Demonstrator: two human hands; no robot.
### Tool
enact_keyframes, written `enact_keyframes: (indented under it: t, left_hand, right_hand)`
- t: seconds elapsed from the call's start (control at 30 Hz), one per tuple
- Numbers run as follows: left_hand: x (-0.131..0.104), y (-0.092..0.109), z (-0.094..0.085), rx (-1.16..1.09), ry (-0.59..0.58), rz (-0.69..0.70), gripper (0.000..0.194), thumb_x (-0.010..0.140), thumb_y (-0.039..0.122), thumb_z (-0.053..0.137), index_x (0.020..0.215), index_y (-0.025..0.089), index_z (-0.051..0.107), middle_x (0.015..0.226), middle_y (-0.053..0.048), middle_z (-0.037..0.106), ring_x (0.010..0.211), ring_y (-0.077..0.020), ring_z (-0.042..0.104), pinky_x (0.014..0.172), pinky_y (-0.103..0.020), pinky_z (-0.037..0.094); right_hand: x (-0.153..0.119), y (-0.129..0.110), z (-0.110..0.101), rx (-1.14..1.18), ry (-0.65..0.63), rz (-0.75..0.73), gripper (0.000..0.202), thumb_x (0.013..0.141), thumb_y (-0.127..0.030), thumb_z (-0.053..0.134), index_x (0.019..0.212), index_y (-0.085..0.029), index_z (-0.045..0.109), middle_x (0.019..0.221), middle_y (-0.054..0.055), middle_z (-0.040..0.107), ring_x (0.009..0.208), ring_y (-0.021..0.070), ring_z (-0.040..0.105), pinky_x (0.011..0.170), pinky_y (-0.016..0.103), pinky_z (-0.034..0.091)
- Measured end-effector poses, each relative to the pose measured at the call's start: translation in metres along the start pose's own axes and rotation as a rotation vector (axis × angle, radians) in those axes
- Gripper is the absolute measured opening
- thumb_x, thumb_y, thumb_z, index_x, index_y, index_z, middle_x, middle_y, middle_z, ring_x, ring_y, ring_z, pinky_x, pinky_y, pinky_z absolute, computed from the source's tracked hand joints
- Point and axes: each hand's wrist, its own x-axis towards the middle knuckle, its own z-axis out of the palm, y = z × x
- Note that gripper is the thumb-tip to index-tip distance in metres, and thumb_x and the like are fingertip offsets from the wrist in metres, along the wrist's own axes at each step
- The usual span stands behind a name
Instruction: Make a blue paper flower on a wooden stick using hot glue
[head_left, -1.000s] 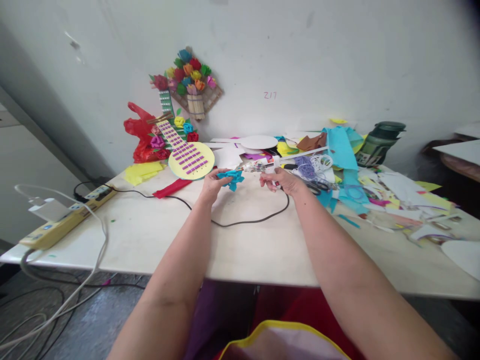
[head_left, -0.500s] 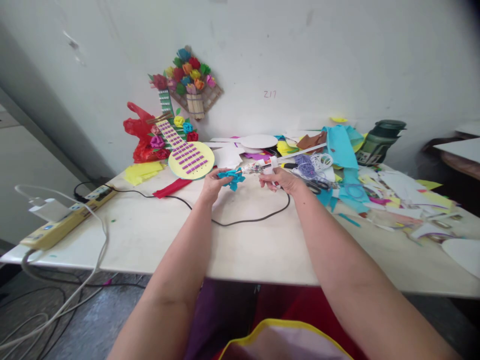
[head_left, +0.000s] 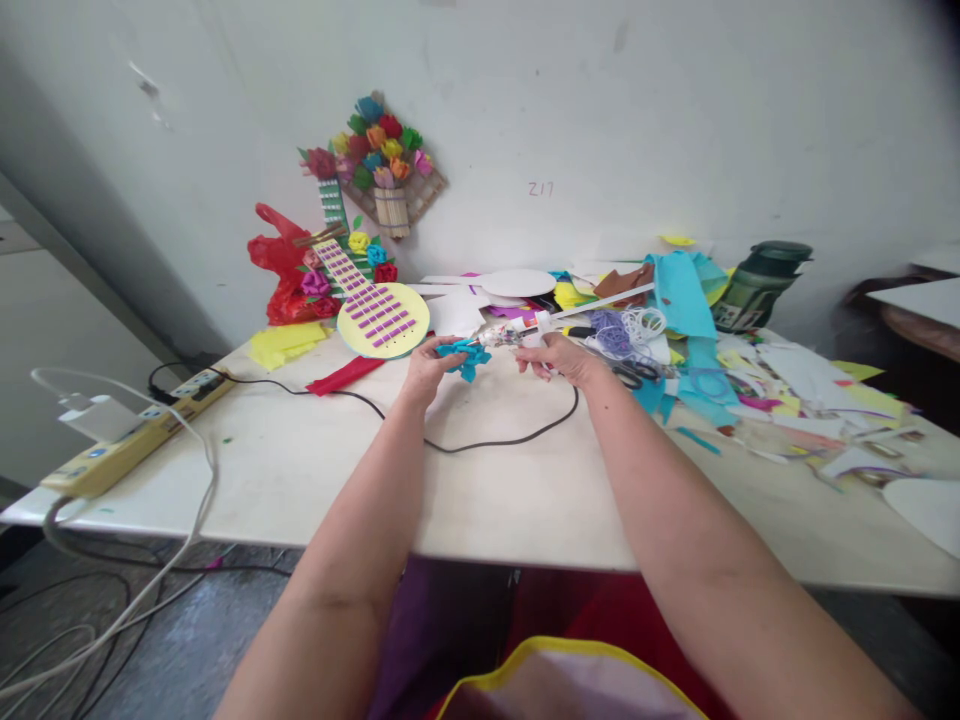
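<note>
The left hand (head_left: pixel 426 372) gripped a blue crepe-paper flower (head_left: pixel 468 360) between thumb and fingers, above the middle of the bench (head_left: pixel 525 510). The right hand (head_left: pixel 553 358) was closed around the handle of a glue gun (head_left: pixel 534 322), its front end directed at the flower. Whether the nozzle touched the petals could not be determined.

Burn hazard: the left fingertips were just beside the nozzle end. If the gun was hot, a slip of either hand or a surplus of glue could have brought heat onto the skin.

Flower damage: the petals appeared thin and soft. Excess pinch pressure could have crushed them; a nozzle pushed too far could have torn or stuck to them.

Cord hazard: the black cord (head_left: pixel 495 442) ran from the power strip (head_left: pixel 82 475), passed under the left forearm and looped across the bench to the right hand. A forearm catching this loop could have pulled the gun off line.

Feed and clutter: a white rod (head_left: pixel 604 302), apparently a glue stick, extended behind the gun near the purple yarn (head_left: pixel 611 335) and the scissors (head_left: pixel 637 373). Withdrawing the gun sideways could have snagged the yarn.
</note>
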Motion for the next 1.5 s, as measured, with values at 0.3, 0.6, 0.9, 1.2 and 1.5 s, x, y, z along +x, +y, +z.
enact_keyframes:
  t: [0.3, 0.6, 0.9, 1.2, 1.5]
  left_hand:
    - [0.001, -0.001, 0.0, 0.014, 0.021, 0.036, 0.038, 0.047, 0.026, 0.084, 0.081, 0.015, 0.071, 0.069, -0.004, 0.069, 0.061, -0.0184, 0.063, 0.06, -0.032, 0.048]
    - [-0.002, 0.004, 0.002, 0.017, 0.022, 0.049, 0.034, 0.049, 0.026, 0.083, 0.079, 0.016, 0.071, 0.069, -0.004, 0.07, 0.061, -0.0195, 0.063, 0.058, -0.033, 0.047]
    - [-0.001, 0.003, 0.001, 0.032, 0.039, 0.061, 0.033, 0.049, 0.025, 0.083, 0.079, 0.016, 0.072, 0.067, -0.004, 0.069, 0.06, -0.0189, 0.062, 0.058, -0.032, 0.047]
    - [-0.002, 0.004, 0.002, 0.036, 0.034, 0.067, 0.032, 0.05, 0.025, 0.082, 0.08, 0.016, 0.072, 0.069, -0.005, 0.07, 0.062, -0.0199, 0.063, 0.061, -0.035, 0.048]
    - [0.0, 0.003, 0.001, 0.031, 0.049, 0.085, 0.031, 0.048, 0.025, 0.081, 0.077, 0.017, 0.072, 0.069, -0.004, 0.07, 0.063, -0.0191, 0.062, 0.06, -0.032, 0.049]
  right_hand:
    - [0.002, -0.01, 0.007, -0.087, 0.111, 0.016, 0.038, 0.061, -0.049, 0.077, 0.061, -0.014, 0.061, 0.052, 0.0, 0.058, 0.039, 0.0043, 0.037, 0.036, 0.021, 0.031]
    - [0.004, -0.015, 0.008, -0.2, 0.2, 0.044, 0.037, 0.057, -0.046, 0.08, 0.056, -0.016, 0.058, 0.049, 0.0, 0.055, 0.04, 0.0061, 0.039, 0.035, 0.022, 0.03]
    - [0.006, -0.01, 0.005, -0.222, 0.208, -0.035, 0.029, 0.061, -0.039, 0.077, 0.06, -0.017, 0.058, 0.051, -0.001, 0.051, 0.051, 0.0113, 0.047, 0.043, 0.022, 0.034]
    - [0.003, -0.016, 0.006, -0.228, 0.21, -0.074, 0.024, 0.06, -0.034, 0.078, 0.062, -0.017, 0.061, 0.054, 0.001, 0.055, 0.059, 0.0165, 0.054, 0.049, 0.025, 0.041]
    - [0.004, -0.015, 0.005, -0.25, 0.211, -0.095, 0.022, 0.061, -0.034, 0.077, 0.068, -0.017, 0.065, 0.055, 0.002, 0.057, 0.063, 0.0184, 0.057, 0.049, 0.025, 0.044]
